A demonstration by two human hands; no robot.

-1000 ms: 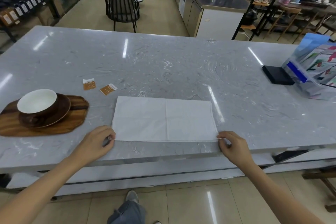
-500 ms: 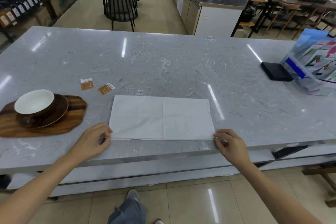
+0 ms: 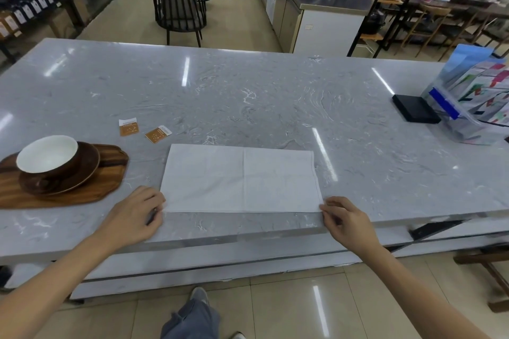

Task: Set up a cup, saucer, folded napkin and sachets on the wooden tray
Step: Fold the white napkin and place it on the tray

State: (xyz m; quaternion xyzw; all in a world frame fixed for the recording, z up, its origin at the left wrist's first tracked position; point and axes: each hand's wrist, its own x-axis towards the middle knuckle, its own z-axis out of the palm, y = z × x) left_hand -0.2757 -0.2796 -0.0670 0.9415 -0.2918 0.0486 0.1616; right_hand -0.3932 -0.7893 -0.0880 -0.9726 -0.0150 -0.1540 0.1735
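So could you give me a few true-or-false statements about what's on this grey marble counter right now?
1. The white-lined brown cup sits on a brown saucer on the wooden tray. True.
2. Both orange sachets lie on the tray. False: they lie on the grey marble counter, beyond the tray.
3. The left hand and right hand pinch the white cloth napkin's near corners. True.
4. The napkin lies on the tray. False: it lies on the counter.

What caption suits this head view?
Both hands, left and right, pinch the white napkin's near corners beside the wooden tray.
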